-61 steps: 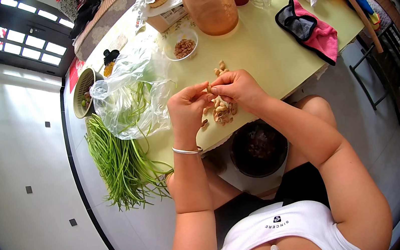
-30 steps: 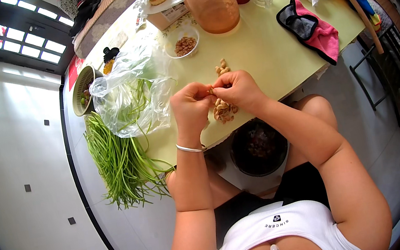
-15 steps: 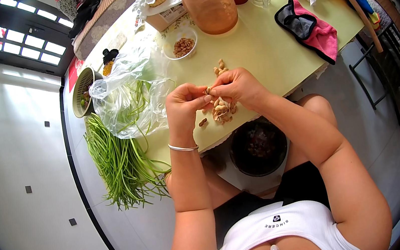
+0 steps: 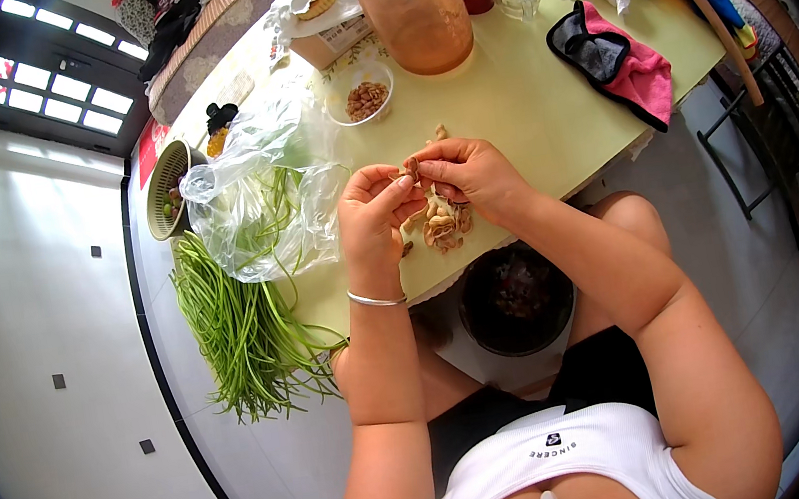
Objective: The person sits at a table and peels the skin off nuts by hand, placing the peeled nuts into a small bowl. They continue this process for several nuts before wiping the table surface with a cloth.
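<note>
Over the near edge of the table, both hands meet fingertip to fingertip on a peanut (image 4: pixel 412 170). My left hand (image 4: pixel 374 210) pinches it from one side. From the other side, my right hand (image 4: pixel 476 177) has thumb and fingers closed on it. Just below the hands lies a heap of peanuts and shells (image 4: pixel 443 224), partly covered by the fingers. A few more unshelled peanuts (image 4: pixel 442 132) show beyond my right hand. Shelled peanut kernels (image 4: pixel 366 100) sit in a white bowl (image 4: pixel 389 99) farther off.
Green stalks (image 4: pixel 244 331) with a clear plastic bag (image 4: pixel 265 227) lie at left, by a basket (image 4: pixel 160 215). A large jar (image 4: pixel 414 15) stands at the back. A pink and grey cloth (image 4: pixel 633 67) lies right. Beneath the table edge is a black bin (image 4: pixel 520 335).
My fingers have shifted their hold, and the peanut sits slightly higher between them. My right wrist is more raised, with its fingers bent over. The view has moved slightly.
</note>
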A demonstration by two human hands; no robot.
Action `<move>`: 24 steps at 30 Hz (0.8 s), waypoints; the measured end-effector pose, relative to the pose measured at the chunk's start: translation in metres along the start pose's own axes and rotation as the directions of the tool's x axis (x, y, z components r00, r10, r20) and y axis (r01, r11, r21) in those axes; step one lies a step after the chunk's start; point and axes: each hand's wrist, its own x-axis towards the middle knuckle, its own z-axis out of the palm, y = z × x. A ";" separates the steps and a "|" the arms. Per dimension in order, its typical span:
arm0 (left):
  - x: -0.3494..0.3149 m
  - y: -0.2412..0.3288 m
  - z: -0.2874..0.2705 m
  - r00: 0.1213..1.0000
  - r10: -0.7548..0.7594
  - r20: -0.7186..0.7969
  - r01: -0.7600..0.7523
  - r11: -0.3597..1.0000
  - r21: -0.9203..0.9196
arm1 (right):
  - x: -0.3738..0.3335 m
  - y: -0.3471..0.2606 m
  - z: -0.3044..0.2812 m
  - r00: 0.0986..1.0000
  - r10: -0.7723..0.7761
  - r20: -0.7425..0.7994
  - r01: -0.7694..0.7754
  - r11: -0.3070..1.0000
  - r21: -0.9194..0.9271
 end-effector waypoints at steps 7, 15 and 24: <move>-0.004 -0.004 0.014 0.897 0.439 0.054 -0.373 0.685 0.627 | -0.004 -0.006 0.010 0.988 0.149 -0.038 -0.145 0.985 0.092; -0.009 0.002 0.021 0.854 0.467 0.229 -0.465 0.487 0.739 | 0.001 -0.003 -0.004 0.980 0.175 0.097 -0.192 0.958 0.214; -0.009 0.008 0.012 0.954 0.298 0.025 -0.266 0.807 0.527 | -0.001 -0.010 -0.002 0.971 0.239 -0.005 -0.227 0.931 0.286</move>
